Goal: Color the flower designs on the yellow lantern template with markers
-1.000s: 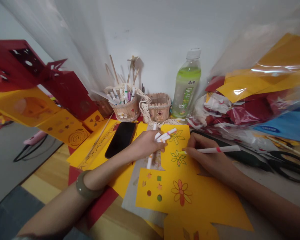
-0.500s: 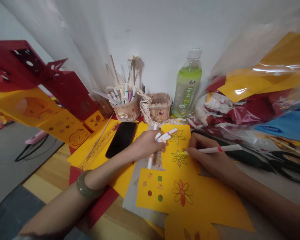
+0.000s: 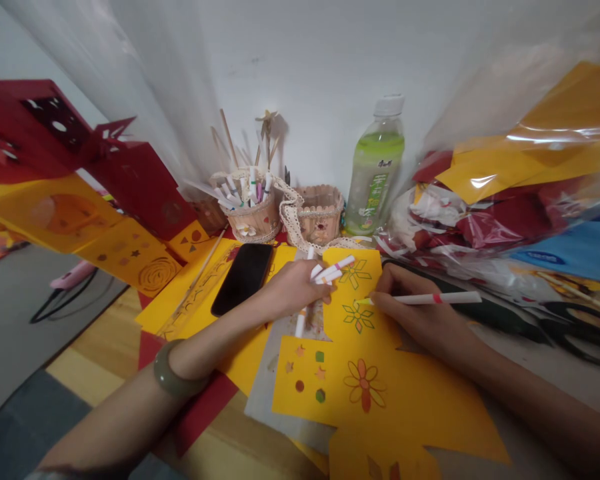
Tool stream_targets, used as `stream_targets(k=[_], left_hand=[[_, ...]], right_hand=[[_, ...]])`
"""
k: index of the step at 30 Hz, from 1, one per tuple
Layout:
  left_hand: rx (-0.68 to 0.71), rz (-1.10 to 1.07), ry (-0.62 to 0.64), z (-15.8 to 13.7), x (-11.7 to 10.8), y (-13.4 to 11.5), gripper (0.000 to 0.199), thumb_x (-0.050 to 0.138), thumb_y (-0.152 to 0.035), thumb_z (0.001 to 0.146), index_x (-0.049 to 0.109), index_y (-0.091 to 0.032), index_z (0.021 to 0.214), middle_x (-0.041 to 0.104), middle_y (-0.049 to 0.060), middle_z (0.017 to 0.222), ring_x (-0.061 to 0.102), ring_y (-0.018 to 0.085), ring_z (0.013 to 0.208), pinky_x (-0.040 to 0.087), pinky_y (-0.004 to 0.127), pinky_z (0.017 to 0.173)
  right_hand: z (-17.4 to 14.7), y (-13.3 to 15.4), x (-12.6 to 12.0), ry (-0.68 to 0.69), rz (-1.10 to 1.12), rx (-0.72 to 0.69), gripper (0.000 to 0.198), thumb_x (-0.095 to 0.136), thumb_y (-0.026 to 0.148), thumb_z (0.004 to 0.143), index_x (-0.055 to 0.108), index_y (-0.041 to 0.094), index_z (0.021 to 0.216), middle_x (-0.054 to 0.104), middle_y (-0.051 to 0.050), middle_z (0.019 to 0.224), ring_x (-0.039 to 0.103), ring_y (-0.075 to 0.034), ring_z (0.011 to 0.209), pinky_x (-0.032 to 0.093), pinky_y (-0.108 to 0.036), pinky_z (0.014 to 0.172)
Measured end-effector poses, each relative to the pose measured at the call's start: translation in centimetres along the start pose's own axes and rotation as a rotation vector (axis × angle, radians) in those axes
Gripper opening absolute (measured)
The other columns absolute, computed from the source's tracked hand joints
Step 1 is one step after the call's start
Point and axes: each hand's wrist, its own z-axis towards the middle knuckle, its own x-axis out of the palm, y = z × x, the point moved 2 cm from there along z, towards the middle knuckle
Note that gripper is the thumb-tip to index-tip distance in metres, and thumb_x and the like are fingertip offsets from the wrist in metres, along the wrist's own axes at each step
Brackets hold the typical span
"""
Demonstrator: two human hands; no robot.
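Note:
My right hand (image 3: pixel 405 307) is closed round a white marker (image 3: pixel 450 298) with a red band. Its yellow tip is at a green-outlined flower (image 3: pixel 359 317) drawn on the yellow card (image 3: pixel 415 387). Another green flower lies above it, and an orange and yellow flower (image 3: pixel 365 387) below. My left hand (image 3: pixel 300 290) is closed around white markers (image 3: pixel 337 268), which stick out toward the card, and rests at the card's left edge. Another white marker (image 3: pixel 300 323) lies under that hand. Small coloured shapes mark the card's lower left flap.
A black phone (image 3: pixel 243 279) lies left of my left hand. Behind stand a basket of markers (image 3: pixel 254 220), a second basket (image 3: pixel 320 223) and a green drink bottle (image 3: pixel 377 170). Scissors (image 3: pixel 580 330) and plastic-wrapped paper (image 3: pixel 505 167) are at right; red and yellow paper boxes (image 3: pixel 135 180) stand left.
The marker in my right hand has tilted slightly, its back end a little lower and further left. My left hand and the card have stayed in place.

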Motion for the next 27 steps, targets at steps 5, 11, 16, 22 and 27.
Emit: stream_targets(k=[5,11,16,22,27], left_hand=[[-0.005,0.000,0.001,-0.03,-0.01,-0.05,0.011,0.054,-0.026,0.074,0.052,-0.015,0.072,0.062,0.000,0.066,0.048,0.006,0.044,0.032,0.018,0.041],[-0.003,0.004,-0.005,0.00,-0.05,-0.02,0.011,0.055,-0.026,0.074,0.051,-0.016,0.070,0.062,0.000,0.066,0.050,0.007,0.047,0.033,0.018,0.042],[-0.004,0.002,0.003,0.03,0.01,0.10,0.012,0.054,-0.028,0.074,0.051,-0.016,0.073,0.063,0.000,0.067,0.049,0.007,0.044,0.031,0.018,0.040],[-0.002,0.006,0.003,0.04,-0.03,0.09,0.012,0.054,-0.027,0.074,0.052,-0.016,0.073,0.063,0.000,0.067,0.049,0.007,0.045,0.032,0.018,0.042],[-0.004,0.010,0.007,0.00,-0.01,-0.03,0.011,0.054,-0.027,0.074,0.051,-0.016,0.072,0.062,-0.001,0.065,0.049,0.007,0.044,0.033,0.019,0.042]], right_hand=[[-0.02,-0.10,0.00,0.003,-0.009,-0.006,0.021,0.050,0.021,0.075,0.037,0.021,0.059,0.039,0.005,0.055,0.036,-0.010,0.051,0.027,-0.023,0.045],[-0.09,-0.20,0.00,0.015,-0.008,-0.002,0.021,0.050,0.019,0.075,0.037,0.020,0.059,0.039,0.006,0.056,0.035,-0.009,0.050,0.026,-0.022,0.044],[-0.04,-0.21,0.10,0.015,0.011,0.002,0.022,0.051,0.020,0.075,0.036,0.021,0.059,0.038,0.006,0.054,0.035,-0.009,0.049,0.026,-0.022,0.043],[-0.09,-0.07,0.06,0.024,0.020,0.008,0.022,0.051,0.020,0.075,0.037,0.021,0.058,0.039,0.006,0.053,0.036,-0.009,0.048,0.027,-0.022,0.042],[-0.10,-0.24,0.16,0.033,0.041,0.041,0.022,0.051,0.021,0.075,0.036,0.021,0.059,0.039,0.006,0.052,0.037,-0.009,0.045,0.027,-0.022,0.041]])
